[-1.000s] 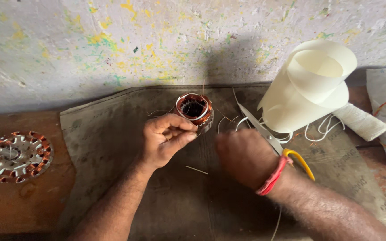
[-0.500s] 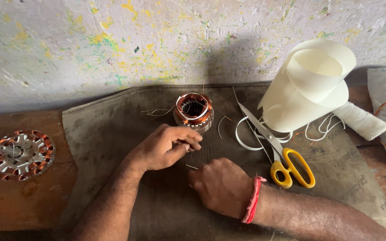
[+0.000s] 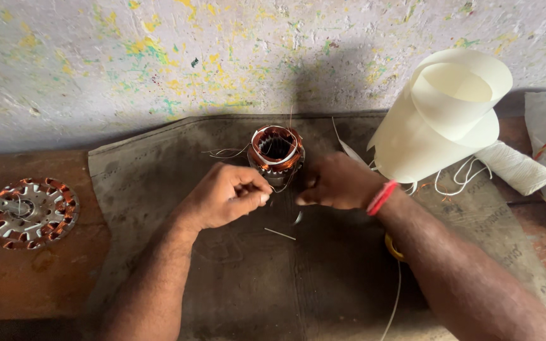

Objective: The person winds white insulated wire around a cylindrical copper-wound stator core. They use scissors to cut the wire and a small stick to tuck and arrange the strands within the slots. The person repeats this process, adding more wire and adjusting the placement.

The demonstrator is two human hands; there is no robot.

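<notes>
A small motor stator with copper windings (image 3: 277, 151) stands upright on a dark mat (image 3: 159, 164). White cord lies around its top. My left hand (image 3: 225, 196) sits just left of the stator's base, fingers pinched together on a thin strand that is hard to make out. Right of the stator, my right hand (image 3: 339, 182) has its fingers curled at the stator's side and wears a red band at the wrist. A short white sliver (image 3: 280, 233) lies on the mat between my forearms.
A rolled sheet of white insulating paper (image 3: 443, 120) stands at the right, with a spool of white thread (image 3: 514, 167) and loose white cord beside it. A flat wound fan stator (image 3: 30, 205) lies at the left. Yellow scissor handles (image 3: 392, 247) peek from under my right arm.
My right hand has moved up from the mat to the stator's right side and now covers the scissors. My left hand has stayed near the stator's base.
</notes>
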